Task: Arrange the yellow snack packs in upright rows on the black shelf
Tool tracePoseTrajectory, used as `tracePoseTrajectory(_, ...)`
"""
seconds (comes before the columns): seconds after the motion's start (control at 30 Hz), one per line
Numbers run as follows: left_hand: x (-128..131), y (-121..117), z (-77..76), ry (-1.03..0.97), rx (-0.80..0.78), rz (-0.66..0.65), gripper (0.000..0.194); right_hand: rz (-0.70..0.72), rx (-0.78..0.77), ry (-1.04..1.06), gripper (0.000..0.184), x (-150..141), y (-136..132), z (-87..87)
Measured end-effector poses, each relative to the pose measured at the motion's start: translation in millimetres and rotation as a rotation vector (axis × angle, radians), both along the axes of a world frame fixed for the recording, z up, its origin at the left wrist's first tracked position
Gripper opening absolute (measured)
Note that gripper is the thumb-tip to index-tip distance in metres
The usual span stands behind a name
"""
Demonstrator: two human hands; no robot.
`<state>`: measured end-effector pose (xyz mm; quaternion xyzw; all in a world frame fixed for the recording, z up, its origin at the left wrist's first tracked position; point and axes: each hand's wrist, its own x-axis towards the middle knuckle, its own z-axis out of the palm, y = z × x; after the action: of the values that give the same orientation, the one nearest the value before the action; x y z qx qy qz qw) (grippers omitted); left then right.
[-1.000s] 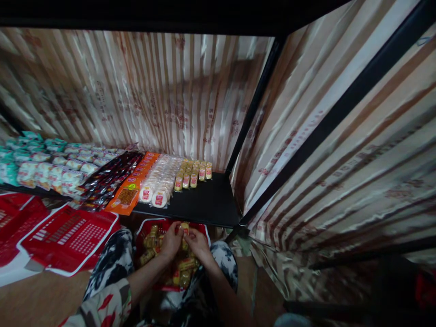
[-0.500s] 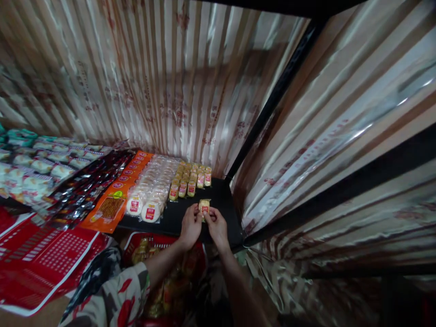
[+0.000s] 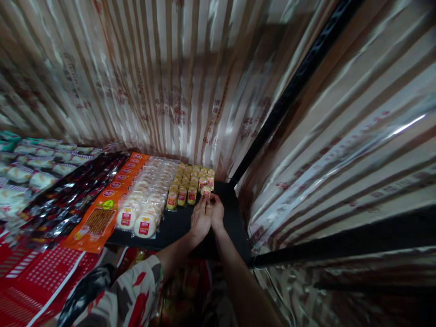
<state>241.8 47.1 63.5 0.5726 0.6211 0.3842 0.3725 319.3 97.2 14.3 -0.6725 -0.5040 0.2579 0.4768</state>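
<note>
Both my hands reach onto the black shelf near its right end. My left hand and my right hand are side by side, fingers pinched on a small yellow snack packet with a red label. The packet sits at the front of the rightmost row of the same yellow packets. To the left of these lie rows of round white cakes in clear wrap.
Orange packets, dark glossy packets and white-green packets fill the shelf leftwards. A red basket lies at lower left. Striped plastic sheeting hangs behind and to the right, behind black frame posts.
My hands lifted a yellow packet out of the red basket on my lap, carried it up over the shelf and moved it back against the row of yellow packets.
</note>
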Motion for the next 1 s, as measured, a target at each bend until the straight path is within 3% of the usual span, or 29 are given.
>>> tracePoseTrajectory(0.3,4,17,7.3,-0.091,-0.059,-0.017,0.050,0.005,0.033,-0.061,0.033,-1,25,-1.9)
tracePoseTrajectory(0.57,1,21,-9.9,-0.190,-0.007,-0.012,0.045,0.021,0.064,0.085,0.033,-4,23,-0.8)
tracePoseTrajectory(0.67,1,14,-15.9,-0.200,0.041,0.049,0.043,-0.072,0.076,0.241,0.043,-3,20,7.0)
tracePoseTrajectory(0.8,6,-1,-21.9,-0.217,0.012,0.135,0.046,-0.218,0.007,0.653,0.046,-2,9,19.8)
tracePoseTrajectory(0.9,8,-5,-23.1,-0.254,0.002,0.167,0.044,-0.200,-0.026,0.876,0.042,-4,-10,29.1)
tracePoseTrajectory(1.0,4,-3,-21.5,-0.216,-0.014,0.204,0.044,-0.135,-0.070,0.954,0.040,-9,-34,34.9)
